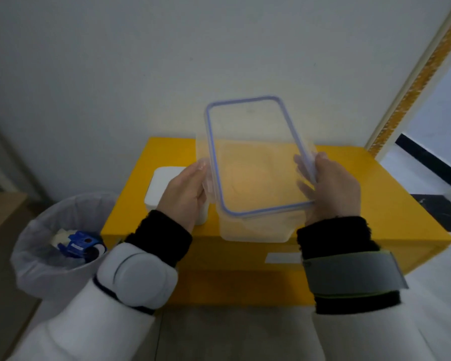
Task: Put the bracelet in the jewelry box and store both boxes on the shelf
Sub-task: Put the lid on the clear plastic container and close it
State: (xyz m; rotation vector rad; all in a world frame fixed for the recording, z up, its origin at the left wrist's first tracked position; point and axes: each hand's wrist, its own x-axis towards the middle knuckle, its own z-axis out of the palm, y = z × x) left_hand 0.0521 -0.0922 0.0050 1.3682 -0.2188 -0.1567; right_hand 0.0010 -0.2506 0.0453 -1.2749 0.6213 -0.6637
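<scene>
The left hand [184, 190] and right hand [330, 185] each grip a long edge of the clear lid [255, 155], tilted above the clear box [253, 227] on the yellow table [375, 183]. The lid should be leveled and aligned with the rim before pressing down. The white box [164, 183] sits just left; no bracelet is visible.

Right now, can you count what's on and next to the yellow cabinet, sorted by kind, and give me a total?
Clear plastic container with blue-sealed lid, held in both hands, left hand and right hand: 1
White box on the yellow cabinet: 1
Lined trash bin beside the cabinet: 1
Blue and white package in the bin: 1
Total: 4
</scene>
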